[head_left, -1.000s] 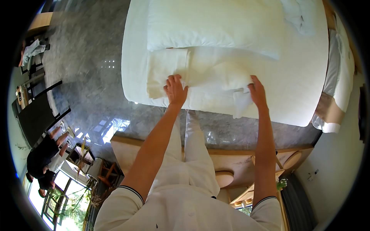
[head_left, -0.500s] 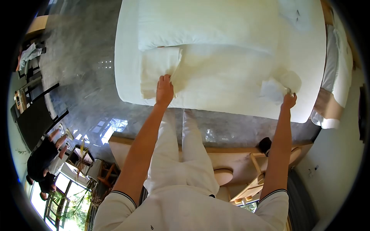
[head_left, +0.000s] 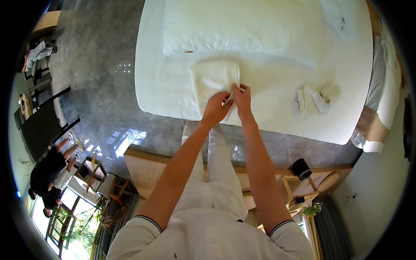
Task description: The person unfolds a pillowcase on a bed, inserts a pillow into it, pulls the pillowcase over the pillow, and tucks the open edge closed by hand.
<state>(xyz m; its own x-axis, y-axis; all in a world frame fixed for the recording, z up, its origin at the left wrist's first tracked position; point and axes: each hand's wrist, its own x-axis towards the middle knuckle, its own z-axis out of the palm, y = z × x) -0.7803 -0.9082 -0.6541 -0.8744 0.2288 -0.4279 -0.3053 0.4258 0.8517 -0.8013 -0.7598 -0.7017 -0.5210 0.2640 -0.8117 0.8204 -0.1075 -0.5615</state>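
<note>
A folded white cloth (head_left: pixel 213 78) lies near the front edge of the white bed (head_left: pixel 268 108). My left hand (head_left: pixel 216 107) pinches its lower right edge. Right beside it, my right hand (head_left: pixel 241 97) has its fingers closed on the right edge of the same cloth. Farther right on the bed, a crumpled white cloth (head_left: pixel 316 99) lies apart from both hands. Behind the folded cloth is a large white duvet (head_left: pixel 242 28), with a small brown tag at its edge.
Another white bundle (head_left: pixel 340 21) is at the bed's back right. Two people (head_left: pixel 45 177) are at the lower left near a black chair (head_left: pixel 41 125). Behind me are a wooden bench (head_left: pixel 147 167), a black cylinder (head_left: pixel 301 169) and a plant (head_left: pixel 311 209).
The crumpled cloth was let go on the right of the bed. My right hand came back left to the folded cloth, which has shifted right with my left hand on it.
</note>
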